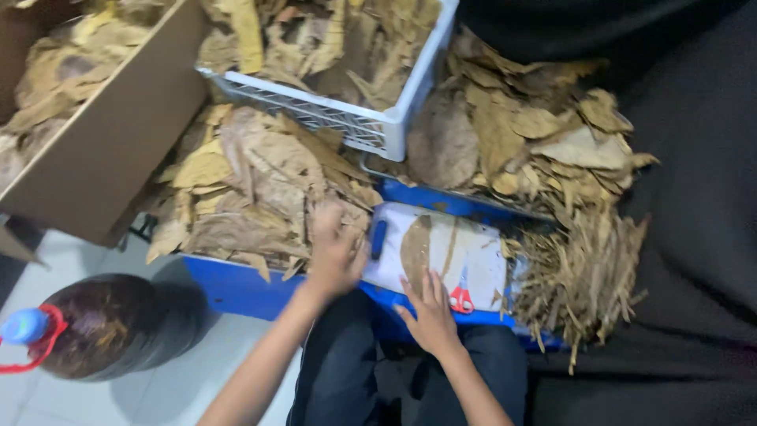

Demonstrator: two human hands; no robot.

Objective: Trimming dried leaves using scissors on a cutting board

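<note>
I see a brown cardboard box [102, 150] at the upper left, open and holding dried leaves; beside it a white plastic lattice crate [347, 122], likewise leaf-filled; no labels, signs or screens.

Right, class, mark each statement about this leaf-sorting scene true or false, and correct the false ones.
1. The right hand rests flat on the white board. True.
2. The scissors have blue handles. False: the handles are red.
3. The left hand reaches into the pile of dried leaves. True.
4. The white crate stands empty. False: it is full of dried leaves.
5. The dark bottle on the floor has a green cap. False: its cap is blue, with a red ring.
</note>
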